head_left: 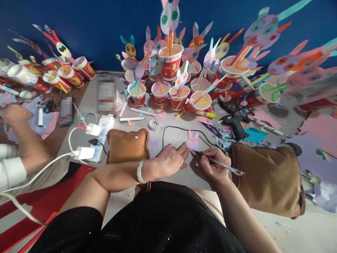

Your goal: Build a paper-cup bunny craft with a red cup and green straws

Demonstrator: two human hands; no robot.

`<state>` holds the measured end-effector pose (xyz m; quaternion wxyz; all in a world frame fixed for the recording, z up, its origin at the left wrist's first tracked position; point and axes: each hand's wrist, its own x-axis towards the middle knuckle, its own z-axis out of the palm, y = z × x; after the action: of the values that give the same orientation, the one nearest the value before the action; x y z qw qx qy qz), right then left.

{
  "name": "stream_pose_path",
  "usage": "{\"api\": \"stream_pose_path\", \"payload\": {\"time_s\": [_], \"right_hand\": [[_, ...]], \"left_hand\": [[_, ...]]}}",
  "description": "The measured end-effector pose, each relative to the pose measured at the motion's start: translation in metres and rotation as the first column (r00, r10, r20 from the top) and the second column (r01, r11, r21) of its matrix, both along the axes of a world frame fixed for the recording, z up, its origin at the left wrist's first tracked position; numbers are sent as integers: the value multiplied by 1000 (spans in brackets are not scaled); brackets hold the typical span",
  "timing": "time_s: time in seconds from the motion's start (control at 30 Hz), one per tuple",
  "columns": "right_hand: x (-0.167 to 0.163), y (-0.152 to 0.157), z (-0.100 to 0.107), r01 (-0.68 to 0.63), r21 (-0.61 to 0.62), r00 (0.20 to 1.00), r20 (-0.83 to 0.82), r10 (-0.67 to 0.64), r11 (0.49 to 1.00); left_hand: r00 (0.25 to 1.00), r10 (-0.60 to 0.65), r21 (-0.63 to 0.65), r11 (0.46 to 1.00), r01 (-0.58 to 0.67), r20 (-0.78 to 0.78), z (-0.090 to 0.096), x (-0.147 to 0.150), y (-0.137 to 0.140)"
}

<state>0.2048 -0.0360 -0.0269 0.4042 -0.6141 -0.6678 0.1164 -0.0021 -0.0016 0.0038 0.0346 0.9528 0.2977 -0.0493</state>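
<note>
On the grey table in front of me lies a small pink and purple paper bunny face [193,142] with two pink ears and pinkish eyes. My left hand [170,160] rests from its left side with fingers stretched out, the fingertips at the paper's edge. A clear-barrelled pen [222,163] is gripped in my right hand [215,167], its dark tip close to the lower edge of the bunny face. Whether the tip touches the paper I cannot tell. A black cord [181,127] curves behind the paper.
Paper cups [179,95] with paper animal heads crowd the back. A black glue gun [235,123] and a brown cushion [267,179] are on the right; a tan cushion [128,144] and power strip [102,137] on the left. Another person's hand [17,114] is far left.
</note>
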Motion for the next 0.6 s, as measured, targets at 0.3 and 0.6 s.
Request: {"api": "stream_pose_path", "payload": {"time_s": [0.3,0.6], "right_hand": [[-4,4,-4,134,54,985,97,-139,989],[-5,5,-1,54,-2,995,88,-53,999]], "left_hand": [[999,7,30,1000,-8,43,2,0,0],[1000,11,1,1000,-11,11,1,1,0]]}}
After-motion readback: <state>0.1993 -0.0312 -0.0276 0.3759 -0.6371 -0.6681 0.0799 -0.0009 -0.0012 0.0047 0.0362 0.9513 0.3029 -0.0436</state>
